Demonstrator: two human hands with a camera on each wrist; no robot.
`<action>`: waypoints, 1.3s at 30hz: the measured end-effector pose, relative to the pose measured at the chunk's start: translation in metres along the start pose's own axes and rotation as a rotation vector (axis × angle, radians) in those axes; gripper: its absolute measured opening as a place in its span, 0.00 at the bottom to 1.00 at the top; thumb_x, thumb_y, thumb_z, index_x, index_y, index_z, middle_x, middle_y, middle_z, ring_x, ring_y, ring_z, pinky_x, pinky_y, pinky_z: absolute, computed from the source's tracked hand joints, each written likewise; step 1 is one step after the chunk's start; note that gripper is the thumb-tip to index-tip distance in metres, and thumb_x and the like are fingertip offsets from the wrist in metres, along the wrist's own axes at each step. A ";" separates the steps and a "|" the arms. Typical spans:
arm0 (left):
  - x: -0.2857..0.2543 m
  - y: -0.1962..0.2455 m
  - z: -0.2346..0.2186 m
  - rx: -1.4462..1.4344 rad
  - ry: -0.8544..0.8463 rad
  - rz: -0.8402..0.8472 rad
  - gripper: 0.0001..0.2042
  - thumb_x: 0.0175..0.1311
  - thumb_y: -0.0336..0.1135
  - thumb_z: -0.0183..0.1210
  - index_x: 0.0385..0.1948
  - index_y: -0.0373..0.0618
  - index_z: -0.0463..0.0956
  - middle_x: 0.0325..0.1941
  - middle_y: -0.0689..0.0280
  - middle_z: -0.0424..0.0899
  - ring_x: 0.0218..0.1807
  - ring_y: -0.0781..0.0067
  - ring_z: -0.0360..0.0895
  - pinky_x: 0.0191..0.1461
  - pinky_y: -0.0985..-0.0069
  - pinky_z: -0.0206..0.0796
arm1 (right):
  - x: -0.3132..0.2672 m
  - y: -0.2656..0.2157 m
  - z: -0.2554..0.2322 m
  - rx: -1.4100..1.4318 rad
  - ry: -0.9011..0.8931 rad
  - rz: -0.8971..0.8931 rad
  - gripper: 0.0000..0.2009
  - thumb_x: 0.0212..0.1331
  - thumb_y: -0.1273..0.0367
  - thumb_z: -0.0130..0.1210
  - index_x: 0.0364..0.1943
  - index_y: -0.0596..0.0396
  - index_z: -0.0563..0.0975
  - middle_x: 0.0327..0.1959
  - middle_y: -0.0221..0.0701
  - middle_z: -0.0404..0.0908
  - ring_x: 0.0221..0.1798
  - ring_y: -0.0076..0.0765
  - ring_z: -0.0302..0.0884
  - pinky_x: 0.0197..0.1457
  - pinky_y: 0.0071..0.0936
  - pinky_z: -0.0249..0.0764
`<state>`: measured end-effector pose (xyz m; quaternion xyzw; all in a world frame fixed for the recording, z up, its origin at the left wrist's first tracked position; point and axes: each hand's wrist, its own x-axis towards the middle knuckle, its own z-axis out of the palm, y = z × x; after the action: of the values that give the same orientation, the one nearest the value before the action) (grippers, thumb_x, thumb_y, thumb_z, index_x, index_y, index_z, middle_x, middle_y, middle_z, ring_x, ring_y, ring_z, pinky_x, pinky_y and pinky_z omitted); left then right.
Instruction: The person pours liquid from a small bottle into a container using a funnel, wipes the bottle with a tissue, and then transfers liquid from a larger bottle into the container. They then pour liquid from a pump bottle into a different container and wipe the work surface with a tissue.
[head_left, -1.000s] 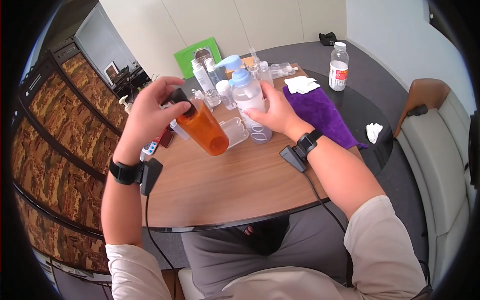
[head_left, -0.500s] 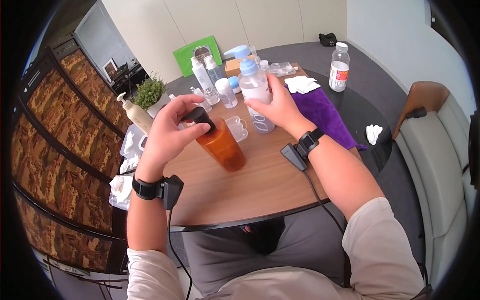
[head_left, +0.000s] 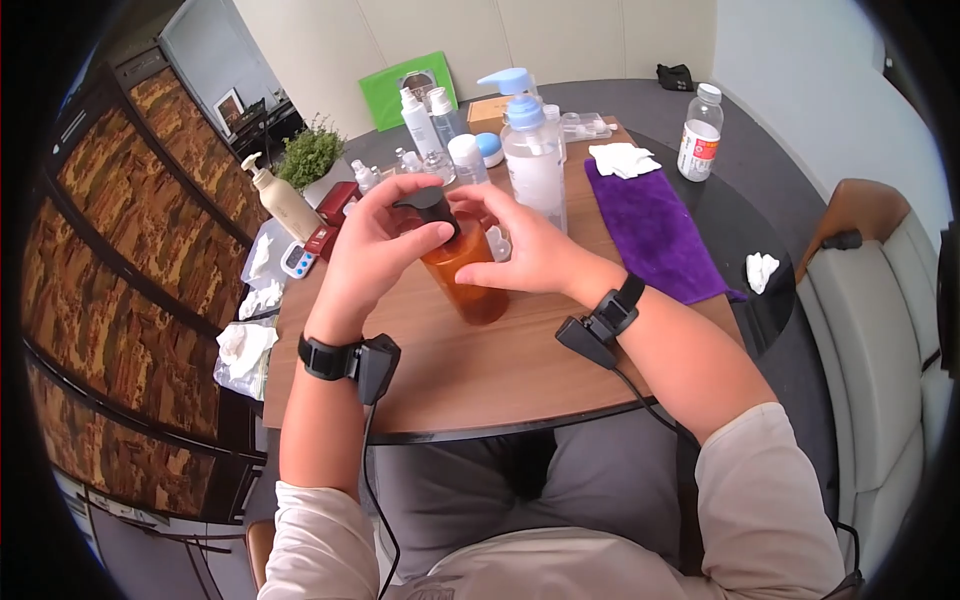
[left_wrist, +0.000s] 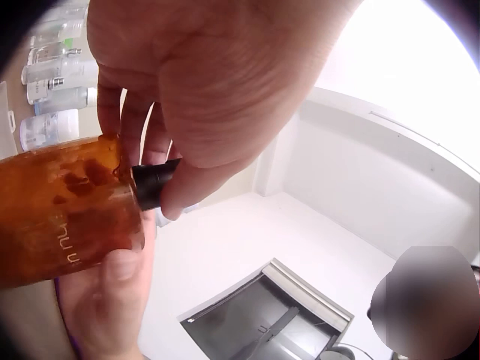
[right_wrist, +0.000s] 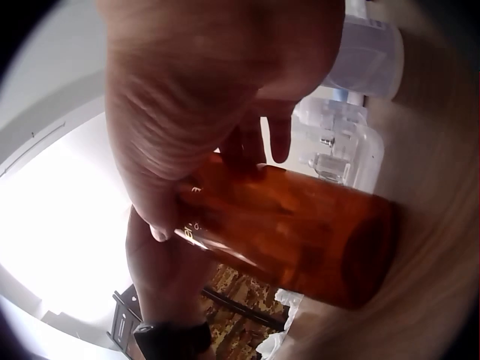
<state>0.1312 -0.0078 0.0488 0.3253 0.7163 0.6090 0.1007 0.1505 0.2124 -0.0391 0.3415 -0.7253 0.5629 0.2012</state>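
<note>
An amber see-through pump bottle is held tilted over the near middle of the table. My left hand pinches its black pump head between thumb and fingers; the black neck shows beside the thumb in the left wrist view. My right hand grips the bottle's upper body, thumb on the near side and fingers behind. In the right wrist view the bottle's base points toward the tabletop. Just behind the right hand stands a clear pump bottle with a light blue pump, its lower part partly hidden.
Small bottles and jars crowd the back of the wooden table. A purple cloth with white tissue lies right, near a labelled bottle. Left are a beige pump bottle, a potted plant and bags of tissues.
The right hand has let go of the clear blue-pump bottle, which now stands on the table, and has taken hold of the amber bottle. The left hand brought the amber bottle rightward.
</note>
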 end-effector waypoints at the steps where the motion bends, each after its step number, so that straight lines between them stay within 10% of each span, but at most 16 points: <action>1: 0.000 -0.003 0.000 0.000 0.010 -0.003 0.25 0.64 0.22 0.69 0.64 0.38 0.75 0.59 0.62 0.83 0.59 0.73 0.81 0.65 0.71 0.76 | -0.001 0.003 0.001 0.005 -0.008 -0.001 0.41 0.56 0.60 0.77 0.72 0.57 0.69 0.65 0.40 0.80 0.66 0.40 0.79 0.68 0.37 0.76; 8: 0.009 -0.020 -0.008 -0.262 -0.066 0.164 0.42 0.64 0.24 0.67 0.80 0.40 0.55 0.71 0.45 0.77 0.71 0.53 0.78 0.76 0.59 0.71 | -0.002 0.011 0.002 0.303 -0.069 0.229 0.40 0.55 0.64 0.77 0.72 0.61 0.70 0.67 0.41 0.79 0.71 0.40 0.76 0.78 0.39 0.69; 17: 0.015 -0.006 -0.009 -0.129 -0.119 0.035 0.43 0.58 0.25 0.73 0.79 0.41 0.62 0.56 0.57 0.89 0.52 0.76 0.88 0.58 0.83 0.78 | -0.001 0.009 -0.002 0.426 -0.111 0.235 0.40 0.55 0.66 0.76 0.72 0.62 0.69 0.68 0.39 0.78 0.71 0.38 0.75 0.78 0.39 0.68; 29: 0.019 -0.023 0.012 0.078 0.114 0.145 0.45 0.48 0.20 0.80 0.73 0.39 0.66 0.57 0.59 0.86 0.56 0.75 0.84 0.60 0.75 0.78 | 0.001 0.016 0.002 0.277 -0.054 0.262 0.42 0.48 0.64 0.82 0.68 0.60 0.72 0.61 0.37 0.81 0.64 0.37 0.79 0.72 0.38 0.74; 33: 0.010 -0.014 0.016 -0.286 -0.024 0.161 0.54 0.47 0.28 0.82 0.79 0.41 0.57 0.59 0.57 0.83 0.56 0.67 0.83 0.61 0.70 0.79 | 0.000 0.010 0.000 0.279 -0.066 0.261 0.43 0.47 0.64 0.82 0.68 0.60 0.72 0.60 0.36 0.82 0.63 0.37 0.79 0.72 0.37 0.73; 39: 0.009 -0.029 -0.010 -0.178 0.073 0.226 0.46 0.63 0.40 0.71 0.80 0.36 0.55 0.66 0.54 0.81 0.67 0.62 0.78 0.75 0.64 0.64 | 0.003 0.011 -0.002 0.293 -0.072 0.261 0.43 0.47 0.64 0.82 0.68 0.62 0.72 0.60 0.37 0.82 0.64 0.37 0.79 0.72 0.37 0.73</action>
<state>0.1091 -0.0119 0.0265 0.3711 0.6217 0.6890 0.0337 0.1410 0.2150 -0.0441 0.2903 -0.6804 0.6711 0.0487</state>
